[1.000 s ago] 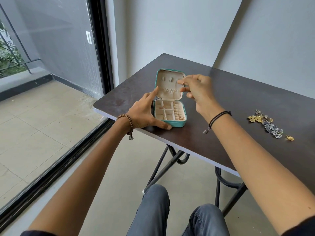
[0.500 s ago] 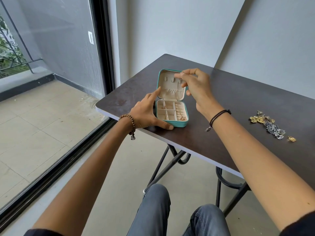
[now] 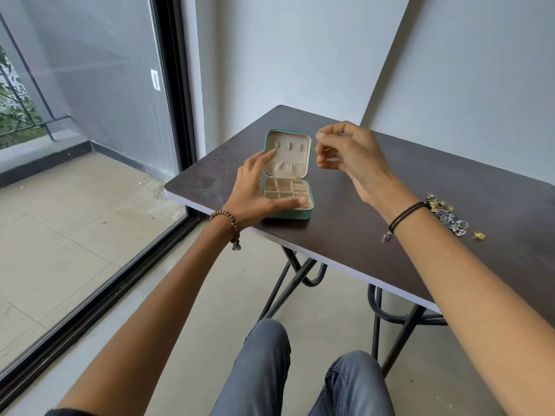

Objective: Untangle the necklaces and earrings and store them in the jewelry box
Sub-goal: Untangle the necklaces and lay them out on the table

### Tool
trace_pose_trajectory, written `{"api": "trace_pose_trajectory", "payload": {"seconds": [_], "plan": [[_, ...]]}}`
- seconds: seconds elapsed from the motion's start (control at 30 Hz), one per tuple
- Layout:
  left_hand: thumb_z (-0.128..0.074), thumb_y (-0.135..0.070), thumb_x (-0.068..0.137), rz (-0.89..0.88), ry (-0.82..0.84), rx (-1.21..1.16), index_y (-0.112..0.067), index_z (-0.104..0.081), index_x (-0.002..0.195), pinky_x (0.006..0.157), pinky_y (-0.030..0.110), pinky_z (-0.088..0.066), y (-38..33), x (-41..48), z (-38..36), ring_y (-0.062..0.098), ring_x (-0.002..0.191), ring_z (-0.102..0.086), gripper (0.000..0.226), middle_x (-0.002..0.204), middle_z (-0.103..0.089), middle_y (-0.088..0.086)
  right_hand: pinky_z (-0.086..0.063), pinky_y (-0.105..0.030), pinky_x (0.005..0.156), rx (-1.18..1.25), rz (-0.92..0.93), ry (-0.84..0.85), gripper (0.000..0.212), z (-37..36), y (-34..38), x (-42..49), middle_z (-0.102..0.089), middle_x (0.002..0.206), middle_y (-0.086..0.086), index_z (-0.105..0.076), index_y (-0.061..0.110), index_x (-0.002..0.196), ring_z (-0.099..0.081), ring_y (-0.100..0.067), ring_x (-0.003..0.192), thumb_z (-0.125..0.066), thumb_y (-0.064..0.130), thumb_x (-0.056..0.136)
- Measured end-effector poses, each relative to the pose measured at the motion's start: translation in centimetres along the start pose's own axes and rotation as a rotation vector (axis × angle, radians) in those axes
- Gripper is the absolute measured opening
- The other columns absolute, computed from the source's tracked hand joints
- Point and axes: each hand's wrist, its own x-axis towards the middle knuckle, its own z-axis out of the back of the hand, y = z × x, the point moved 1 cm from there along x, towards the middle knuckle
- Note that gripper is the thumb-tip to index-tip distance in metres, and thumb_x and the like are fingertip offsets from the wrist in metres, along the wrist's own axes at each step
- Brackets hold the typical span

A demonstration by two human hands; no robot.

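A teal jewelry box (image 3: 295, 216) stands open near the table's front left corner, its beige lid (image 3: 288, 163) upright and its divided tray facing me. My left hand (image 3: 255, 196) hovers at the box with fingers spread, thumb across the tray's front and index finger by the lid. My right hand (image 3: 351, 154) is raised just right of the lid, fingers curled, pinching a small piece of jewelry (image 3: 319, 134) too tiny to identify. A tangled pile of gold and silver jewelry (image 3: 447, 216) lies on the table behind my right wrist, with one gold earring (image 3: 479, 235) apart from it.
The dark brown table (image 3: 360, 235) stands against a white wall and has a pale front edge and black folding legs. A glass sliding door with a black frame (image 3: 180, 115) is to the left. My knees in grey jeans (image 3: 264, 370) are below the table edge.
My right hand has drawn back from the lid's inside to the right and up. My left hand has lifted off the box's left side, its thumb now over the tray.
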Motion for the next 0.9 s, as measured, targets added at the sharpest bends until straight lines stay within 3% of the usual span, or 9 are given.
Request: {"api": "trace_pose_trajectory", "payload": {"seconds": [0.1, 0.2, 0.3, 0.4, 0.53, 0.77, 0.9], "plan": [[-0.077, -0.039, 0.081, 0.016, -0.008, -0.24, -0.026, -0.041, 0.142, 0.107, 0.027, -0.036, -2.7, 0.2, -0.6, 0.005, 0.127, -0.047, 0.072, 0.137, -0.054, -0.008, -0.052, -0.03, 0.06, -0.034, 0.019, 0.011, 0.002, 0.6, 0.9, -1.2, -0.064, 0.073, -0.002, -0.067, 0.011, 0.092, -0.053, -0.016, 0.06, -0.068, 0.013, 0.092], [-0.071, -0.027, 0.089, 0.004, 0.035, -0.398, -0.021, -0.044, 0.138, 0.103, 0.032, -0.048, -5.4, 0.8, -1.5, 0.009, 0.116, -0.061, 0.057, 0.121, -0.067, -0.003, -0.045, -0.025, 0.052, -0.078, 0.054, 0.008, 0.006, 1.2, 1.8, -2.4, -0.062, 0.074, -0.002, -0.069, 0.01, 0.095, -0.05, -0.013, 0.055, -0.069, 0.016, 0.092], [-0.069, -0.015, 0.091, 0.01, 0.029, -0.444, -0.007, -0.055, 0.129, 0.085, 0.019, -0.053, -7.9, 1.0, -2.2, 0.014, 0.091, -0.07, 0.041, 0.094, -0.072, 0.007, -0.039, -0.022, 0.048, -0.095, 0.073, -0.009, 0.012, 1.9, 2.6, -3.3, -0.06, 0.072, 0.0, -0.069, 0.008, 0.099, -0.047, -0.012, 0.053, -0.07, 0.016, 0.092], [-0.065, -0.013, 0.093, -0.006, 0.051, -0.5, 0.002, -0.067, 0.108, 0.08, 0.026, -0.057, -9.3, 0.7, -2.8, 0.017, 0.069, -0.068, 0.021, 0.074, -0.067, 0.007, -0.035, -0.022, 0.047, -0.09, 0.077, -0.055, 0.014, 3.2, 3.2, -4.0, -0.058, 0.069, 0.001, -0.07, 0.008, 0.101, -0.043, -0.012, 0.052, -0.071, 0.017, 0.09], [-0.063, -0.016, 0.095, 0.042, 0.061, -0.569, 0.007, -0.068, 0.104, 0.063, 0.023, -0.057, -10.3, -0.1, -3.4, 0.013, 0.054, -0.057, 0.025, 0.065, -0.055, 0.007, -0.027, -0.02, 0.046, -0.066, 0.078, -0.106, 0.01, 5.3, 3.8, -5.2, -0.049, 0.067, 0.003, -0.069, 0.011, 0.098, -0.035, -0.01, 0.051, -0.071, 0.018, 0.091], [-0.062, -0.019, 0.095, 0.098, 0.079, -0.585, 0.004, -0.069, 0.098, 0.064, 0.022, -0.057, -10.7, -0.5, -4.4, 0.009, 0.05, -0.057, 0.024, 0.062, -0.054, 0.002, -0.023, -0.018, 0.043, -0.007, 0.052, -0.2, 0.005, 8.5, 3.7, -6.4, -0.044, 0.066, 0.005, -0.068, 0.017, 0.09, -0.03, -0.008, 0.047, -0.072, 0.018, 0.089], [-0.063, -0.02, 0.095, 0.106, 0.095, -0.582, -0.009, -0.067, 0.081, 0.066, 0.023, -0.058, -10.9, -0.8, -5.1, 0.011, 0.054, -0.06, 0.019, 0.072, -0.058, 0.009, -0.023, -0.019, 0.042, 0.04, 0.043, -0.247, 0.007, 10.2, 3.7, -6.7, -0.047, 0.065, 0.007, -0.068, 0.016, 0.088, -0.033, -0.008, 0.047, -0.075, 0.018, 0.087]]}}
